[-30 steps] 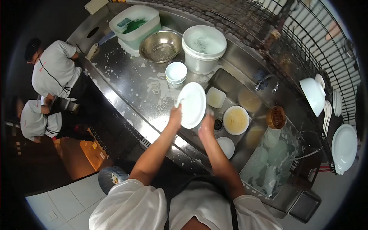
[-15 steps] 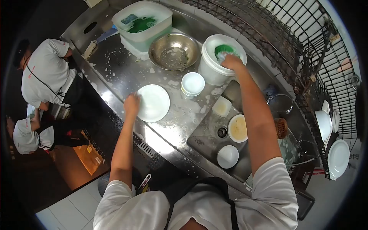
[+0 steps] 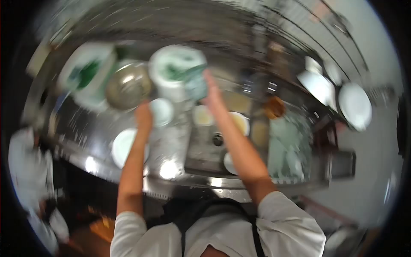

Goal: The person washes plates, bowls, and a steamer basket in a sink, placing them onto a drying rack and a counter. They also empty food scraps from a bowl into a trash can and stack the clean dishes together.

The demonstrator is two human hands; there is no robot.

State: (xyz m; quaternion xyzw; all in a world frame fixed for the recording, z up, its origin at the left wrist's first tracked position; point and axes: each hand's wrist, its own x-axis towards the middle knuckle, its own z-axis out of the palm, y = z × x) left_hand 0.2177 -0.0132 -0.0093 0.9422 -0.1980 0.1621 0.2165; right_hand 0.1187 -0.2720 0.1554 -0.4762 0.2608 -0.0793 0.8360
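Note:
The whole view is smeared by motion. My right hand [image 3: 210,91] is lifted beside the white bucket [image 3: 173,70] and holds a pale green sponge [image 3: 196,85] just off the bucket's rim. My left hand [image 3: 144,114] reaches across the wet steel counter [image 3: 171,141] and meets the left edge of a small white bowl [image 3: 162,112]; the blur hides whether it grips it. A white plate [image 3: 123,146] lies flat on the counter under my left forearm, free of either hand.
A metal bowl [image 3: 127,87] and a white tub [image 3: 87,70] with green inside stand left of the bucket. The sink [image 3: 216,139] holds several bowls, one yellowish [image 3: 240,123]. White dishes [image 3: 354,105] sit on the rack at right. A person [image 3: 25,171] is at far left.
My left hand let go of the plate, left flat on the counter, and moved to the small bowl. My right hand came out of the bucket with the sponge. The camera swung sharply.

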